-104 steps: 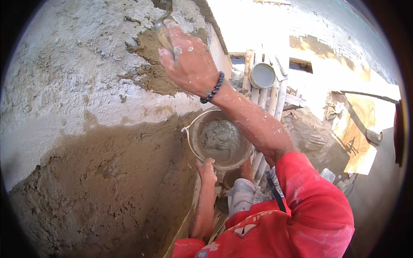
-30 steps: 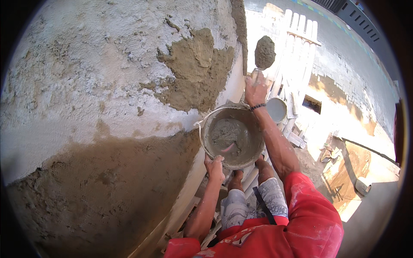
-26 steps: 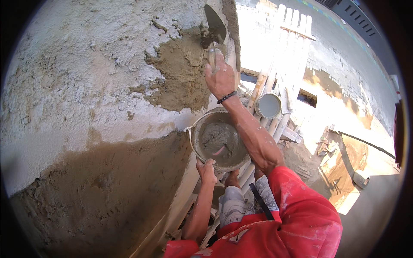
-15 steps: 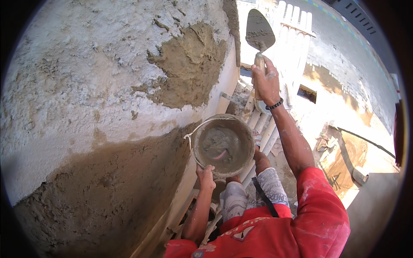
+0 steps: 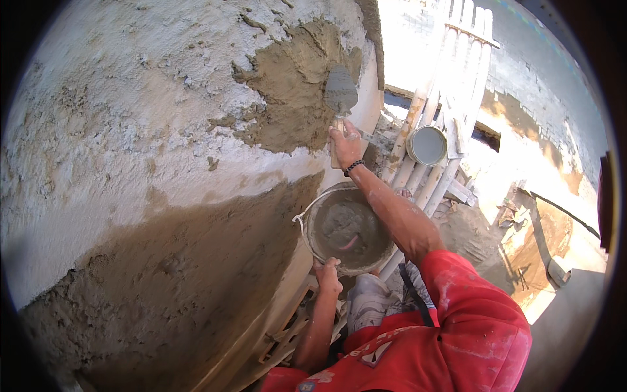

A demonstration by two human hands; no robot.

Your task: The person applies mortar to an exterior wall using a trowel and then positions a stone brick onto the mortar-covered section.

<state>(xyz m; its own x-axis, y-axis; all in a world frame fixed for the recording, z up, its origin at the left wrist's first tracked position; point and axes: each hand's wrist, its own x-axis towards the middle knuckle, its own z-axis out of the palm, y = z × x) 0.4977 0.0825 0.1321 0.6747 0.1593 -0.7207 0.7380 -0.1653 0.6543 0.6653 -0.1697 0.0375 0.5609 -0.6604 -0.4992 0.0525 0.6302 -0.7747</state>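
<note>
My right hand (image 5: pixel 346 145) is wrapped round the wooden handle of a trowel (image 5: pixel 340 90). Its grey blade lies at the right part of a patch of wet mortar (image 5: pixel 287 85) on the rough white wall (image 5: pixel 176 124). With my left hand (image 5: pixel 327 274) I grip the near-left rim of a bucket (image 5: pixel 314 243), holding it below the patch and close to the wall. Wet mortar (image 5: pixel 343 225) fills part of the bucket, with a small pink mark on its surface. My right forearm covers part of the bucket's right rim.
Bamboo poles (image 5: pixel 428 186) lie side by side as a platform by my legs. A round container of grey liquid (image 5: pixel 428 145) stands on them. Darker brown plaster (image 5: pixel 183 281) covers the lower wall. To the right, a pale block wall (image 5: pixel 555 98) rises beyond rubble-strewn ground.
My right hand has swung left with the trowel, from out over the poles to the mortar patch on the wall. The bucket stays in my left hand, shifted slightly right in view.
</note>
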